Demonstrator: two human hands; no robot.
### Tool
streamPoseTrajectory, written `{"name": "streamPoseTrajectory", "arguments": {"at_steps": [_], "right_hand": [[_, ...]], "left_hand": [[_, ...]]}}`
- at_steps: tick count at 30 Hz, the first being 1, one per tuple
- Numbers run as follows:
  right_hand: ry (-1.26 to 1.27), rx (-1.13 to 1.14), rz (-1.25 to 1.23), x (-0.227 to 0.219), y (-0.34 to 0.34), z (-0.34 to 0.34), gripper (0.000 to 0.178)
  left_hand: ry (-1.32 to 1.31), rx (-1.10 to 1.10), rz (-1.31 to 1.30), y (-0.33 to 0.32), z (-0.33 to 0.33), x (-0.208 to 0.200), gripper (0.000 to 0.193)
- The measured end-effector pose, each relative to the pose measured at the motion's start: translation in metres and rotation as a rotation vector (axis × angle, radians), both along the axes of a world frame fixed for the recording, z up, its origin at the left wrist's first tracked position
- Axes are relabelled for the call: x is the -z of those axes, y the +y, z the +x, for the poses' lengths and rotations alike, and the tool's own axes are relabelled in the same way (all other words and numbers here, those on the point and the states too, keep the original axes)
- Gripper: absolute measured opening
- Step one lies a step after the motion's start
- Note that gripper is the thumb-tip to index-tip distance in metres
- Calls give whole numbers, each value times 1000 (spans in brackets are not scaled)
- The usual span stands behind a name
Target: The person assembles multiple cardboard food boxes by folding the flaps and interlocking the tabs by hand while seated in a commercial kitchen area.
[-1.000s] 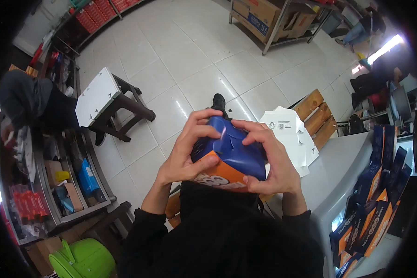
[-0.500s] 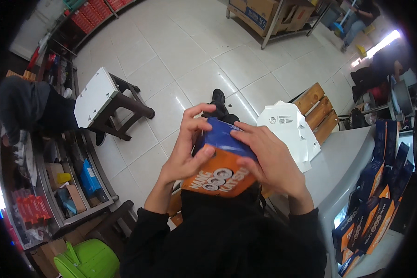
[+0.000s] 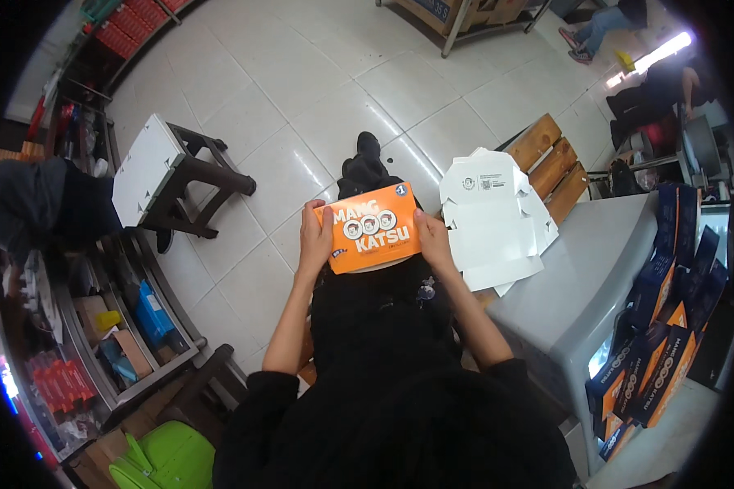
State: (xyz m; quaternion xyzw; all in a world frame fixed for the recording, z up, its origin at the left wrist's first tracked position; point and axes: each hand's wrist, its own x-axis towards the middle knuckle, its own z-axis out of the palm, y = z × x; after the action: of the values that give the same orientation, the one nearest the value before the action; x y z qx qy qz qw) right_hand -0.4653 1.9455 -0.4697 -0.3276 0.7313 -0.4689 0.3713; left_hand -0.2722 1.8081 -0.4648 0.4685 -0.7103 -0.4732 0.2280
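An orange carton with white lettering and three round face drawings lies over my lap, its broad printed face turned up. My left hand grips its left edge, thumb on top and fingers mostly hidden beneath. At the right edge, my right hand clasps the carton the same way. Just right of that hand, white flat carton blanks lie in a loose pile with cut flaps showing.
Blue-and-orange cartons stand piled at right, beside a pale grey rounded surface. A wooden slatted seat is beyond the blanks. At left are a dark stool with white card on it, shelving and a green bin.
The carton has turned from showing its blue side to lying with its orange face up. My hands have shifted from its top to its left and right edges.
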Motion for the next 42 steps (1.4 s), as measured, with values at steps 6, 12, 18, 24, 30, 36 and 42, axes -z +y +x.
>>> {"name": "streamPoseTrajectory", "arguments": {"at_steps": [6,12,18,24,30,36,42], "right_hand": [[305,-284,-24,27,-20,-32,60],[626,-1067,223,15,-59,-48,77],[923,-1213,258,-7,-45,-24,91],[1026,-1156,18,-28,-23,-17,87],[770,-1078,-120,10,-22,-24,73],[980,-1078,-162,-1,-11,-18,52],[1097,-1069,-133,-11,0,-16,47]], "left_hand": [[-153,69,-609,-14,-9,32,44],[-216,807,-330,-28,31,59,102],[-200,880,-354,-13,41,42,105],[-236,869,-522,0,46,32,92],[-273,897,-532,2,38,15,78],[-389,887,-612,4,47,26,64],[-352,853,-483,12,48,16,64]]}}
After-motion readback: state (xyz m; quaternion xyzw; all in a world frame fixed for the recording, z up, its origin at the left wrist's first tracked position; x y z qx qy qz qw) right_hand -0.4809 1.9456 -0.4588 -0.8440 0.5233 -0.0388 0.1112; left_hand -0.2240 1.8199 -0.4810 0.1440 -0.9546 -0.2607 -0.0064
